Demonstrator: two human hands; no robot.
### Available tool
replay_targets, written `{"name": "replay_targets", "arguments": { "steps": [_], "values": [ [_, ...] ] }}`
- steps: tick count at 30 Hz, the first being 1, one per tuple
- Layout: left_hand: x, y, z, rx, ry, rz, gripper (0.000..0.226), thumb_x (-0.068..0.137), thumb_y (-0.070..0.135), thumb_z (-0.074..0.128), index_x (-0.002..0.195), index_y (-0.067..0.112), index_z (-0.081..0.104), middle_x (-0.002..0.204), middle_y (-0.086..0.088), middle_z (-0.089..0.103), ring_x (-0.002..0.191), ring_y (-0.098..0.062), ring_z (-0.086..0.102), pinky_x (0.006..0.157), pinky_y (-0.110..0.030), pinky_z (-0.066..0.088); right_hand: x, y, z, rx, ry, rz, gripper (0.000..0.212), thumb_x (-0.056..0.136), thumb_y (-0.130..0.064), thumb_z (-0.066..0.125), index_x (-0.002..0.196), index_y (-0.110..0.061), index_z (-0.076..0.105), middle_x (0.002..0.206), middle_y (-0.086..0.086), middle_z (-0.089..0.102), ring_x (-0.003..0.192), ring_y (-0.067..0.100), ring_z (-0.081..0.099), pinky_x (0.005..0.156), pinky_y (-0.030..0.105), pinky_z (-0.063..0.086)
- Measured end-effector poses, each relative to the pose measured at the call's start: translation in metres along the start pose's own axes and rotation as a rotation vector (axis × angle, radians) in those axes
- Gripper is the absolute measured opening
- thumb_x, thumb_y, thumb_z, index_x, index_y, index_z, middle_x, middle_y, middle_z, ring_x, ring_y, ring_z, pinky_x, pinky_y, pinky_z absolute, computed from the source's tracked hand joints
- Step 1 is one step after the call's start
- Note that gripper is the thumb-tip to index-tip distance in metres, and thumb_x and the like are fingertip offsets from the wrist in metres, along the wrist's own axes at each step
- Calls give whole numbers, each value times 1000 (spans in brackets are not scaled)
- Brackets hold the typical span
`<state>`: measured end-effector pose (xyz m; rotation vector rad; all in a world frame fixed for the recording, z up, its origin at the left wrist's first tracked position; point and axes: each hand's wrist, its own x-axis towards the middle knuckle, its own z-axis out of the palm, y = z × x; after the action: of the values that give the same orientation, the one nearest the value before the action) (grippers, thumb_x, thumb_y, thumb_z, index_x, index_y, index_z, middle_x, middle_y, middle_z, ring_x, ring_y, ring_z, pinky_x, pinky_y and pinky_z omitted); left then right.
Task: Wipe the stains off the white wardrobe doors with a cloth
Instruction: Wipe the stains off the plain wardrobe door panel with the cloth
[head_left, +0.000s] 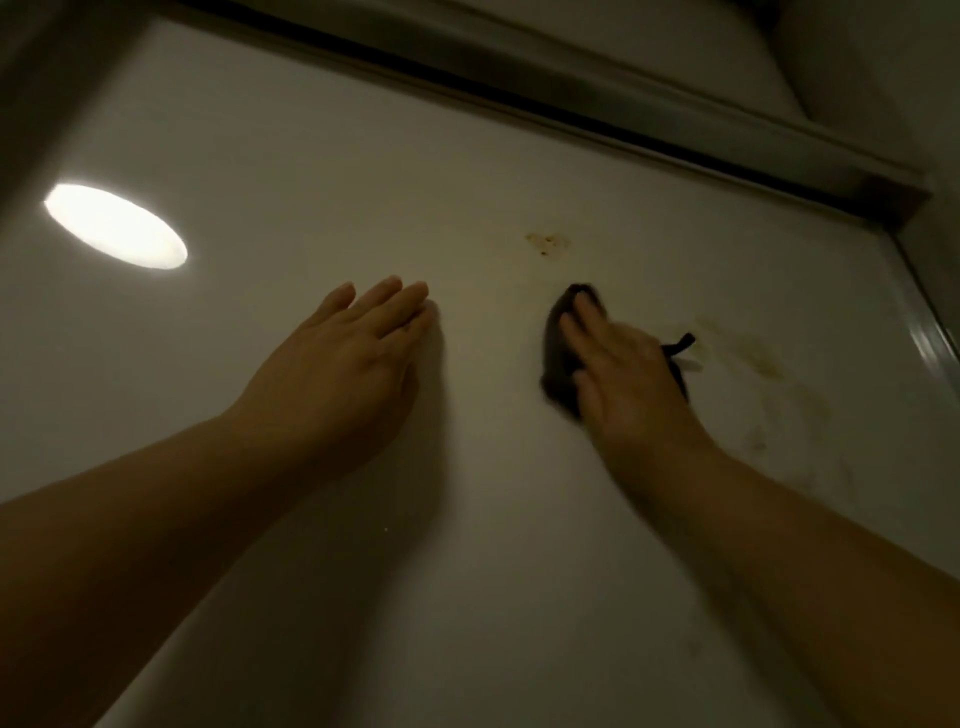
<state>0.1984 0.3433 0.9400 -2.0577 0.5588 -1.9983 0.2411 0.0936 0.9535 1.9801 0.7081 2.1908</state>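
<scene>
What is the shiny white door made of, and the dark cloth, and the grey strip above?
Door: probably glossy laminate or painted board; a lamp reflection shows on it. Cloth: soft dark fabric, crumpled under the right hand. Strip: likely brushed metal, from its dull grey sheen.

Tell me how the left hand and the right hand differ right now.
The left hand lies bare and flat on the wardrobe door; the right hand presses a dark cloth against it. The left looks sharp, the right blurred. Both have straight fingers.
</scene>
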Motion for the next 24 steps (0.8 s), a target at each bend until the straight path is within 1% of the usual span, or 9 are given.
{"name": "replay_targets", "arguments": {
  "steps": [3,6,9,11,14,17,20,22,24],
  "values": [
    [5,-1,1,0,-47,-17,56,93,29,18,147,15,16,155,-1,9,141,-16,4,111,-31,-3,42,19,-1,-49,-20,224,48,100,-22,24,145,-6,24,156,12,7,132,31,25,106,28,13],
    [12,-2,2,13,-78,-21,53,97,28,19,148,17,9,156,1,2,140,-13,-2,110,-29,-6,93,24,13,-157,-104,259,46,101,-17,17,146,-8,17,157,9,0,138,28,15,107,27,10],
    [17,0,1,16,-95,-23,53,98,26,21,148,17,6,156,2,0,140,-12,-3,110,-28,-6,128,18,26,-108,-121,221,51,98,-21,13,148,-12,16,158,3,0,138,29,14,107,26,10],
    [17,1,1,10,-98,-30,53,98,26,21,148,17,6,156,2,0,140,-12,-3,109,-27,-6,129,5,24,3,-134,194,50,100,-21,19,149,-14,14,158,1,1,135,29,16,105,21,8],
    [15,3,1,-5,-72,-38,52,98,28,20,147,18,7,155,2,1,140,-12,-2,108,-27,-6,101,-18,13,70,-95,27,49,100,-22,27,148,-16,19,157,1,6,132,28,19,101,16,7],
    [12,5,1,-19,-84,-53,54,97,26,27,148,18,8,155,2,1,140,-12,-2,109,-27,-6,56,-21,13,129,-36,-107,49,96,-27,31,143,-14,31,154,1,20,126,25,26,102,16,7],
    [9,4,-2,-24,-68,-43,54,97,25,28,147,16,11,155,0,4,140,-14,0,109,-27,-6,39,3,8,91,-23,-177,53,90,-27,30,135,-4,45,145,13,37,120,33,39,103,22,13],
    [7,1,-2,-24,-55,-46,52,97,26,22,147,14,14,155,-1,8,141,-15,3,109,-27,-5,54,27,10,12,-13,-113,58,88,-30,24,135,0,43,145,19,35,121,40,43,103,28,16],
    [4,0,-3,-21,-31,-39,57,90,28,22,145,11,23,153,-4,17,140,-19,12,109,-30,-1,76,37,9,-4,-37,81,60,90,-33,18,142,-4,32,152,14,21,131,35,33,106,26,12]
  ]
}}
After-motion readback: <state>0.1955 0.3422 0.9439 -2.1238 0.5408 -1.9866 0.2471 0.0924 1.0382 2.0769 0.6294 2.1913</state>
